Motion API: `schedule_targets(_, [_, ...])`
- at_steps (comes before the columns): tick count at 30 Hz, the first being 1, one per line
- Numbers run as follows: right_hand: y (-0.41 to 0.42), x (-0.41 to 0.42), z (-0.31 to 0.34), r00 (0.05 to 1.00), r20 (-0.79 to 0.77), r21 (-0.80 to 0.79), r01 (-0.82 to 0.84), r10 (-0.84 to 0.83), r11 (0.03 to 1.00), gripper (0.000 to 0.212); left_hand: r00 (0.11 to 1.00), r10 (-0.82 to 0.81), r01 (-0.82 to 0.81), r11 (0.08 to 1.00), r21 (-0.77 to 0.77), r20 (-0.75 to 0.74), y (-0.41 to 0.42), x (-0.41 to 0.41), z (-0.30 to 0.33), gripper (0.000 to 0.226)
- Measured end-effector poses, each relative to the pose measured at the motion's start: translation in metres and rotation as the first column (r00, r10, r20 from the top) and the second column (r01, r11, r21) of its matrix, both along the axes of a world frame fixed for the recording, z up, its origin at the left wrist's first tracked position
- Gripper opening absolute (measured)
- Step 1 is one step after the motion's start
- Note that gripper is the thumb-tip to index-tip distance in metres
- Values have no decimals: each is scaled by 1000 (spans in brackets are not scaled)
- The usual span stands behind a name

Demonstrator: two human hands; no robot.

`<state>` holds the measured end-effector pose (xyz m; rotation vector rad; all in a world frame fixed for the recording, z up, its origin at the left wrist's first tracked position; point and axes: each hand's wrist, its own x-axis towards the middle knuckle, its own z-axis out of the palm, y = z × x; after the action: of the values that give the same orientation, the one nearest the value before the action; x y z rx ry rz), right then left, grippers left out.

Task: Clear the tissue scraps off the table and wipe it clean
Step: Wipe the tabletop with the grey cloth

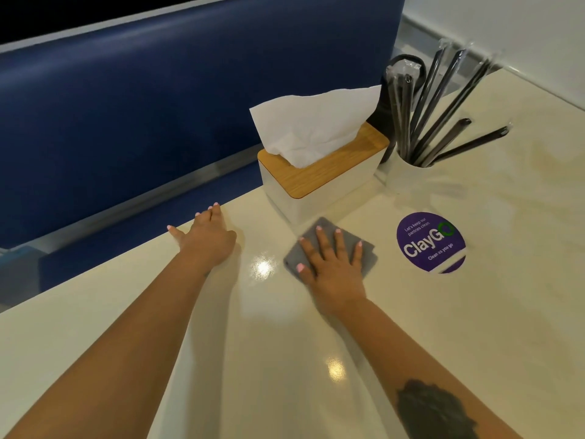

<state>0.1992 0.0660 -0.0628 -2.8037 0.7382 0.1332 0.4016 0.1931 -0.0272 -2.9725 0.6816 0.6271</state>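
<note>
A folded grey cloth [364, 247] lies flat on the glossy cream table [253, 359], just in front of the tissue box. My right hand [334, 267] presses on the cloth with fingers spread, palm down. My left hand [207, 237] rests flat on the table near its far edge, fingers apart, holding nothing. No tissue scraps show on the table surface.
A white tissue box [319, 182] with a wooden lid and a tissue sticking up stands at the far edge. To its right stand a white cup of wrapped black straws [408, 175] and a dark container [386, 115]. A purple round sticker [430, 242] lies on the table. A blue bench [158, 106] lies beyond.
</note>
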Motion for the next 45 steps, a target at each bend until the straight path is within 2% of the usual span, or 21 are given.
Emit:
schedule_targets(2, [9, -21, -4, 990, 26, -3, -135, 135, 991, 65, 1000, 3, -3, 1000, -23, 1, 2, 0, -2, 64])
schedule_targets(3, [8, -36, -3, 988, 44, 5, -150, 150, 989, 62, 1000, 1, -1, 999, -34, 2, 2, -1, -2, 64])
schedule_targets(6, [-23, -59, -4, 1000, 7, -22, -11, 11, 1000, 67, 1000, -3, 3, 999, -44, 5, 6, -4, -1, 66])
schedule_targets(10, [-45, -20, -2, 979, -66, -24, 194, -195, 981, 59, 999, 24, -21, 996, -92, 34, 8, -17, -1, 65])
schedule_targets(11, [-39, -13, -2, 982, -64, -13, 178, -179, 984, 58, 999, 21, -16, 994, -110, 44, 8, -23, -1, 65])
schedule_targets(13, [-19, -16, -2, 999, -23, -1, 46, -46, 999, 63, 998, -7, 15, 990, -139, 63, 7, -35, -2, 64])
schedule_targets(15, [-9, -41, -1, 996, 17, 6, -82, 82, 997, 69, 997, -47, 56, 987, -149, 66, 4, -46, -2, 63])
schedule_targets(16, [-12, -55, -1, 996, 25, 9, -89, 89, 996, 69, 995, -67, 76, 987, -142, 68, 3, -52, -2, 62])
schedule_targets(19, [-38, -60, -1, 996, -22, -27, 86, -86, 996, 65, 989, -129, 136, 986, -101, 79, 0, -67, 0, 61])
schedule_targets(22, [-56, -19, 2, 963, -102, -19, 248, -249, 969, 55, 982, -174, 180, 980, -88, 73, -4, -83, 0, 59])
schedule_targets(25, [-41, 5, 3, 984, -99, -21, 144, -145, 989, 57, 981, -184, 189, 976, -103, 61, -8, -96, -1, 57])
schedule_targets(29, [-12, -50, 1, 995, 9, 9, -100, 100, 995, 70, 974, -213, 221, 968, -117, 77, -13, -106, -2, 55])
schedule_targets(32, [-25, -73, -3, 1000, -5, -24, -10, 10, 1000, 67, 966, -244, 253, 961, -109, 89, -14, -113, -2, 53])
schedule_targets(35, [-26, -47, 0, 989, -49, -50, 135, -137, 990, 63, 961, -262, 270, 957, -106, 84, -14, -122, -2, 53])
schedule_targets(38, [0, -48, -5, 1000, 7, -34, 3, -2, 999, 57, 964, -256, 262, 959, -105, 69, -16, -132, -1, 54])
schedule_targets(41, [10, -98, -7, 992, 38, -11, -120, 120, 993, 56, 957, -280, 287, 952, -106, 71, -17, -140, -1, 53])
schedule_targets(45, [-18, -110, -4, 998, 20, -13, 60, -60, 998, 65, 950, -305, 311, 942, -128, 62, -15, -152, -2, 53])
